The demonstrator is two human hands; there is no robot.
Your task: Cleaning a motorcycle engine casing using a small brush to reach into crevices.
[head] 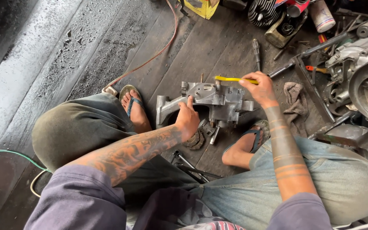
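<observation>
A grey cast metal engine casing (211,101) stands on the dark wooden floor between my feet. My left hand (187,119) rests on its near left side, one finger pointing up along the metal. My right hand (258,87) hovers over the casing's far right corner, fingers closed on a thin yellow-handled tool (231,79) that lies across the casing's top edge. A small round toothed part (195,140) and a bolt-like piece (214,135) lie on the floor just below the casing.
A dirty rag (295,102) lies right of my right hand. A large engine assembly (360,81) and metal frame fill the right side. A screwdriver (256,52), cans and parts sit at the back. Red hose (167,42) and green wire (9,154) cross the floor at left. Dark wrenches (188,164) lie near my knees.
</observation>
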